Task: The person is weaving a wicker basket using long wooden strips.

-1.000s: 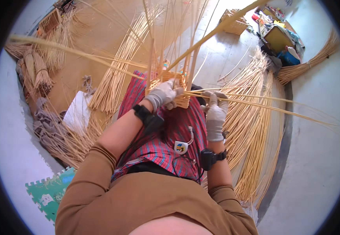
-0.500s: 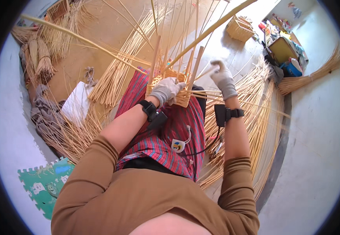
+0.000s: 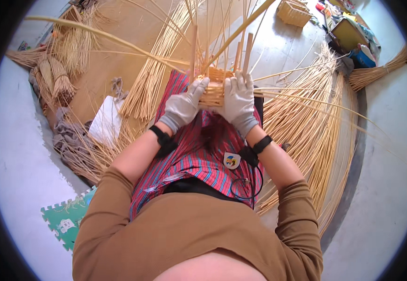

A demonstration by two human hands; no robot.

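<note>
A small, partly woven wicker basket point(image 3: 211, 97) rests over my lap, on the red striped cloth point(image 3: 199, 159). My left hand point(image 3: 185, 104), in a pale glove, is closed on the basket's left side. Around its right side my gloved right hand point(image 3: 239, 100) is closed as well, with the fingers over the wall. Flat wooden stakes point(image 3: 248, 54) and thin wicker rods stand up from the basket. A thicker rod point(image 3: 105, 36) runs off toward the far left. Long loose strands trail to the right past my right hand. The basket's underside is hidden.
A large pile of wicker rods point(image 3: 306, 126) lies to the right, and another bundle point(image 3: 149, 77) at the left. Tied bundles point(image 3: 63, 86) lean near the left wall. A finished-looking wicker basket point(image 3: 293, 13) stands far off. A green foam mat point(image 3: 67, 220) lies at lower left.
My right hand has come down from the raised spot at the right and taken hold of the basket's right side. My left hand has shifted to the basket's left side.
</note>
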